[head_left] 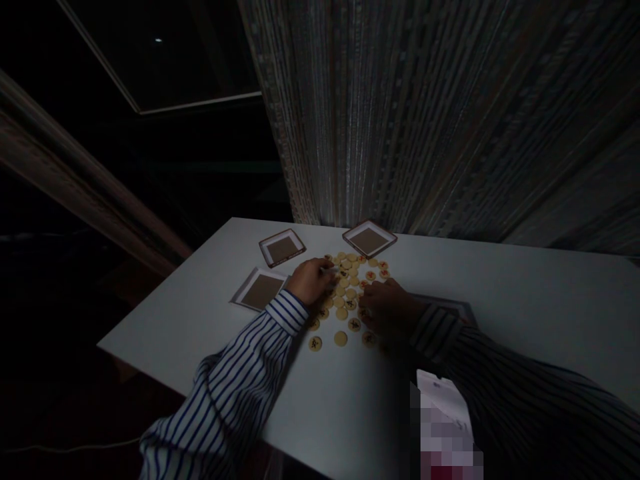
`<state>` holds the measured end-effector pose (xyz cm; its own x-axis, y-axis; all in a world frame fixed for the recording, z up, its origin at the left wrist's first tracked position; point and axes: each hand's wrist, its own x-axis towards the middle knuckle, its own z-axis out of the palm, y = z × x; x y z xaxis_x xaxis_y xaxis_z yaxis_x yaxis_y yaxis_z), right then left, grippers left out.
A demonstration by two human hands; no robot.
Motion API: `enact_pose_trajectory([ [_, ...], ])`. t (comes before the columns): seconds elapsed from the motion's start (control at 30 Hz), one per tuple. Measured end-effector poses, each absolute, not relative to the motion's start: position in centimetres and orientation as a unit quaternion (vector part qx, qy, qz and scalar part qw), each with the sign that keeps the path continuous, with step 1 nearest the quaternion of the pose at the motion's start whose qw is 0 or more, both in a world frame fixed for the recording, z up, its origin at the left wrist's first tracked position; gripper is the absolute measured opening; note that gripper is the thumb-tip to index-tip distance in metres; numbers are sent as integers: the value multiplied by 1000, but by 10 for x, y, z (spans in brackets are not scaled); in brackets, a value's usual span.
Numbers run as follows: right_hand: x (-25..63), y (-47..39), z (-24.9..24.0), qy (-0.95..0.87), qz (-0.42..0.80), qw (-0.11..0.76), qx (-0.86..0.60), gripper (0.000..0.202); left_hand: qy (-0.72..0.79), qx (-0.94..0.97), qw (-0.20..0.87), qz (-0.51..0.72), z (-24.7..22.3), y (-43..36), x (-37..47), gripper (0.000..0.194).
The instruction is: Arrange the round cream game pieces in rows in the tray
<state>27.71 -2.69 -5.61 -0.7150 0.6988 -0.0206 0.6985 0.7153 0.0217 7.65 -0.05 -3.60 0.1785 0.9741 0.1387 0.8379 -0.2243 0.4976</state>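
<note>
Round, cream-coloured xiangqi pieces (341, 339) lie loosely spread over the white table between my hands. Some show black characters, like the piece (315, 343) at the near left; others have red ones, like the piece (384, 273) at the far right, and many have a blank side up. My left hand (311, 281) reaches over the left edge of the spread, its fingers apart and touching pieces. Across from it, my right hand (393, 305) is closed, with its curled fingertips at a black-marked piece (363, 312). Shadow hides part of that grip.
Shallow square trays stand around the pieces: a far left tray (283, 249), a far right tray (370, 240), a near left tray (260, 292) and one (463, 310) partly behind my right sleeve. A string curtain (350, 120) hangs behind the white table (165, 333). The room is dim.
</note>
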Motion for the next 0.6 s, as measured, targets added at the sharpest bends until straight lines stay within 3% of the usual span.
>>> enact_pose_trajectory([
  [0.17, 278, -9, -45, 921, -18, 18, 390, 25, 601, 754, 155, 214, -36, 6, 79, 30],
  [0.33, 266, 26, -33, 902, 1, -32, 431, 27, 613, 744, 157, 214, -40, 6, 76, 30],
  [0.6, 246, 61, -45, 910, -33, -25, 413, 27, 611, 732, 166, 250, -45, 15, 71, 29],
])
